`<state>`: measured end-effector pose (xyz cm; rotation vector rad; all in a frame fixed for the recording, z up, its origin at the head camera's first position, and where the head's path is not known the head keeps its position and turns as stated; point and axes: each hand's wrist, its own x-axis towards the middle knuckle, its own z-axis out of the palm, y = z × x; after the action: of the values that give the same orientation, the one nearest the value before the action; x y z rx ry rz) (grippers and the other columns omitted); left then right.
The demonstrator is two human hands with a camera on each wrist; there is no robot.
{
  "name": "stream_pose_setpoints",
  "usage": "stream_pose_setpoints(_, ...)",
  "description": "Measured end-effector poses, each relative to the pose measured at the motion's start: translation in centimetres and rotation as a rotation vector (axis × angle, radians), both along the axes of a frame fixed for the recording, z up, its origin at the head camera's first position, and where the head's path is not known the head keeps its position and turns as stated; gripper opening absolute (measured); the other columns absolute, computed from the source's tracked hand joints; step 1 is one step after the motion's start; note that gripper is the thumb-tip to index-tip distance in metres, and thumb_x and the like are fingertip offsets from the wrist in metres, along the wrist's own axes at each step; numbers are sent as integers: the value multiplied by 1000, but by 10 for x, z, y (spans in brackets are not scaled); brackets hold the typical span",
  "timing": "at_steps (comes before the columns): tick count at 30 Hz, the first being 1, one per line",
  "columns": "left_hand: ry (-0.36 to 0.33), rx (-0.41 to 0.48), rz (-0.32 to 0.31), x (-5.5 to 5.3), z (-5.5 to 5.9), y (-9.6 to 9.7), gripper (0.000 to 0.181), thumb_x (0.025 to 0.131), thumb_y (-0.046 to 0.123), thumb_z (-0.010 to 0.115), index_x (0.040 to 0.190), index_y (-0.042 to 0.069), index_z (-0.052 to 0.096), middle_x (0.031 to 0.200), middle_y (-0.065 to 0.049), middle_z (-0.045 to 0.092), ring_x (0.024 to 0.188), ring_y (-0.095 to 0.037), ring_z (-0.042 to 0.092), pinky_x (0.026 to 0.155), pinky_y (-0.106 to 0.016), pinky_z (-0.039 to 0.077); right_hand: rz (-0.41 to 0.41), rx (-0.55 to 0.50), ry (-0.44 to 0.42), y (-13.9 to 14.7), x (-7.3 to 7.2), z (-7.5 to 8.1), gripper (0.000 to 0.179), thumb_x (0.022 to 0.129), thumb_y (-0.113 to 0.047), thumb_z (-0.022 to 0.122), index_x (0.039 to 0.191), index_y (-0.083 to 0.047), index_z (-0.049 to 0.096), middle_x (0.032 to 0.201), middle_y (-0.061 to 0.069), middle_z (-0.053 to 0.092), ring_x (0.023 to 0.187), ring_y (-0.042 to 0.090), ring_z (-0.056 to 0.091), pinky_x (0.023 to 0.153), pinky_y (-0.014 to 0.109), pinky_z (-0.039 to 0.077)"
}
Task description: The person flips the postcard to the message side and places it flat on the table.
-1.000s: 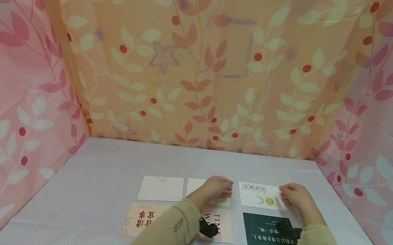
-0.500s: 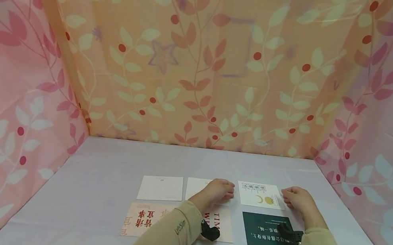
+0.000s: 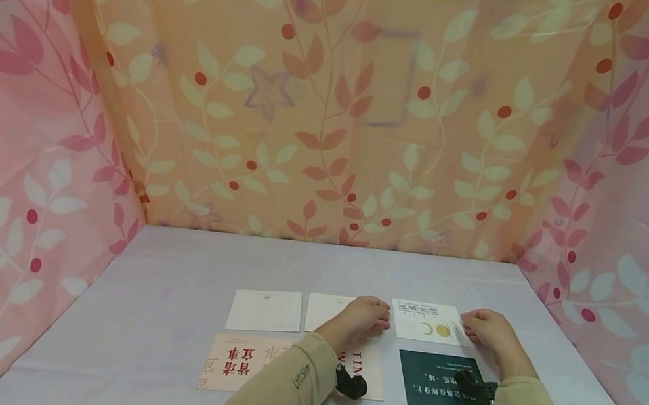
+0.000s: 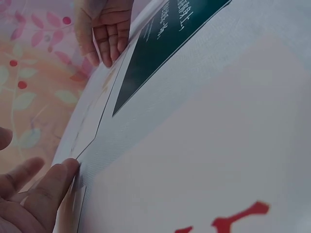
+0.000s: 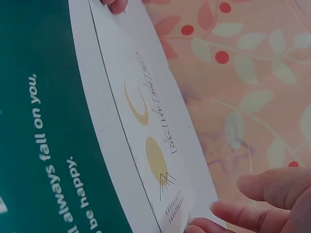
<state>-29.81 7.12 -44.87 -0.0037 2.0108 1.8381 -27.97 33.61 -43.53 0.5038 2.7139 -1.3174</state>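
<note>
A white card with a yellow moon and sun lies flat on the table, between both hands. My left hand is at its left edge; in the left wrist view, the fingertips reach the card's corner, though contact is hard to tell. At the right edge is my right hand, its fingers loosely extended beside the card in the right wrist view. A dark green card with white writing lies nearer. Under the left arm sits a cream card with red letters, partly hidden.
To the left lie a plain white card, another white card partly behind the left hand, and a peach card with red characters. All rest on a white tablecloth. A floral curtain encloses the back and sides.
My left hand has moved slightly right, up to the left edge of the moon-and-sun card. The right hand eased away from the card, then came back to its right edge.
</note>
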Motion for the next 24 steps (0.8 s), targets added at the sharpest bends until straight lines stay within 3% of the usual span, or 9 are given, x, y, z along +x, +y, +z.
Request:
stream_pose_setpoints(18, -26, 77, 59, 8, 2, 4, 19, 86, 14, 59, 103, 9, 63, 94, -9, 61, 78, -17, 61, 70, -28, 51, 21, -2, -5, -3, 1, 0, 32, 92, -26, 52, 99, 5, 55, 86, 12, 63, 73, 17, 57, 61, 24, 49)
stream_pose_setpoints(24, -31, 98, 50, 6, 2, 3, 19, 87, 16, 57, 104, 8, 62, 95, -10, 61, 80, -19, 62, 72, -29, 52, 19, 21, -26, -4, 0, 2, 31, 92, -27, 52, 99, 3, 55, 88, 13, 63, 73, 17, 57, 63, 26, 49)
